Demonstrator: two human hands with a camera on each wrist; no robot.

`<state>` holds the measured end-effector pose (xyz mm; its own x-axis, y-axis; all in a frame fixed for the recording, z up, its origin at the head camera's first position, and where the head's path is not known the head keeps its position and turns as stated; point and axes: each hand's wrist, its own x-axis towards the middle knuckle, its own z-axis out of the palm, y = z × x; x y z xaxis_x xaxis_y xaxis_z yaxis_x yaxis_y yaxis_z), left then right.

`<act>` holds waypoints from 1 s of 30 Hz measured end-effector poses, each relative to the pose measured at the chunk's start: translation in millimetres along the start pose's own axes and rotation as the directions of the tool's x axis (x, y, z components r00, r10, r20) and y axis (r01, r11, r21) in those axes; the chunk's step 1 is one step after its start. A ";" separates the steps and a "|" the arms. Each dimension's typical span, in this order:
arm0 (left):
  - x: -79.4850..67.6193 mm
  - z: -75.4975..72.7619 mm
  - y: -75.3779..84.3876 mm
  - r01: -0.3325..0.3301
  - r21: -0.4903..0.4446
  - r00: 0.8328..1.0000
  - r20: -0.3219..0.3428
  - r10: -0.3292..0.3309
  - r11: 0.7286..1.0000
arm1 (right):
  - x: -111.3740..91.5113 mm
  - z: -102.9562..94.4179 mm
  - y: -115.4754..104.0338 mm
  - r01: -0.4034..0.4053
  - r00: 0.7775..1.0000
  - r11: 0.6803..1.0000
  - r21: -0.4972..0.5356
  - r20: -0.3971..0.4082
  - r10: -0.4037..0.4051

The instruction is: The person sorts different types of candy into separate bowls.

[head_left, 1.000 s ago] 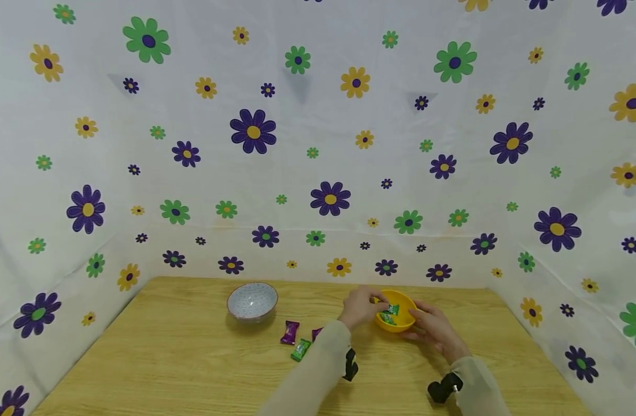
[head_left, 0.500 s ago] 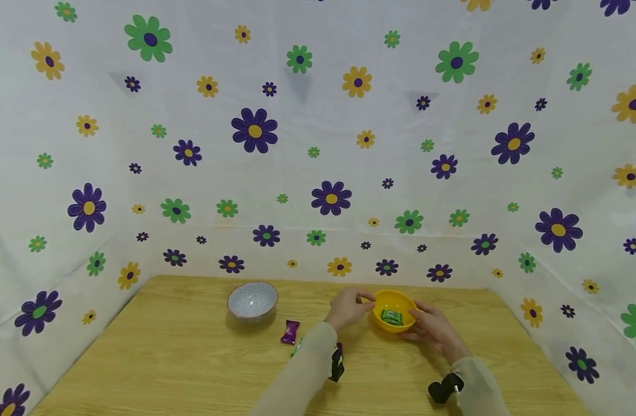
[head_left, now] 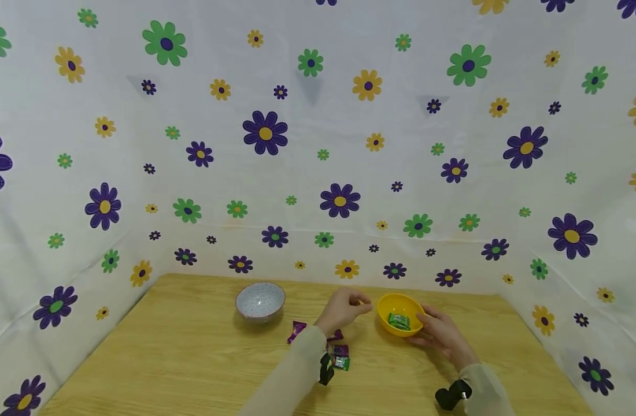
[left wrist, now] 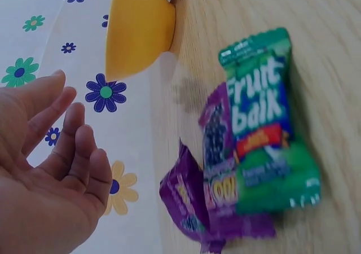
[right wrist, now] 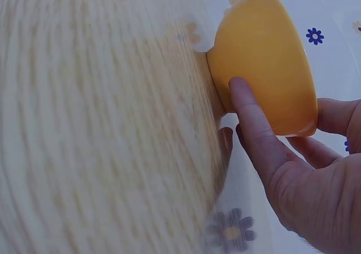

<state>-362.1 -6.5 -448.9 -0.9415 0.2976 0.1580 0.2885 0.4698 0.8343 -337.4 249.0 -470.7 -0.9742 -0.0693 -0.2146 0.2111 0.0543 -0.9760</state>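
Note:
In the head view my right hand (head_left: 443, 332) holds a yellow bowl (head_left: 388, 309) by its right side. From the right wrist, the thumb is at the rim and fingers press the outer wall of the bowl (right wrist: 259, 62). Green-wrapped candies (head_left: 399, 322) lie inside. To the left of the bowl, my left hand (head_left: 344, 309) hovers over the table, holding nothing, its fingers loosely bent. Below that hand are purple candies (head_left: 340, 350) and a green candy (head_left: 341, 363). Up close, the green candy (left wrist: 259, 118) overlaps a purple one.
A pale patterned bowl (head_left: 259, 300) stands at the back left of the wooden table (head_left: 193, 346). Another purple candy (head_left: 296, 331) lies near it, partly behind the left sleeve. A flower-print cloth (head_left: 307, 173) rises behind and at both sides.
My left hand has withdrawn from inside the yellow bowl and moved left, leaving green candies there. The right hand keeps its hold. The head view has shifted slightly.

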 end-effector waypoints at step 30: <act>-56.9 -71.3 -42.1 -0.050 0.147 0.996 0.083 0.038 0.988 | -1.0 -4.1 0.6 0.000 1.000 1.000 0.014 0.003 0.000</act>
<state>-333.1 -102.4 -455.4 -0.9122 0.3834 0.1449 0.3576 0.5716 0.7385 -336.6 253.2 -471.0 -0.9741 -0.0723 -0.2144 0.2119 0.0401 -0.9765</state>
